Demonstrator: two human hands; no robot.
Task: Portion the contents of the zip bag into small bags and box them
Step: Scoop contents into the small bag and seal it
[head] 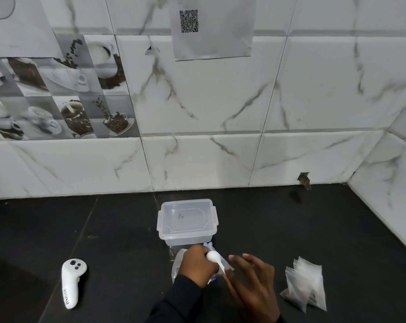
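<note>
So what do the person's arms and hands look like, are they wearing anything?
Both hands are bare: no gloves, rings or watch show on the left hand or the right hand. A dark, long black sleeve covers the left arm down to the wrist. The right wrist is at the picture's edge, so its sleeve is unclear.

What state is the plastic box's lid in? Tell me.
Shut: the lid sits flat on the clear box, side clips down.

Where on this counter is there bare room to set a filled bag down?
Bare patches: between the controller and the left hand; left of the box; and right of the box, behind the small bags. It is crowded in front of the box, where both hands, the spoon and the zip bag meet.
</note>
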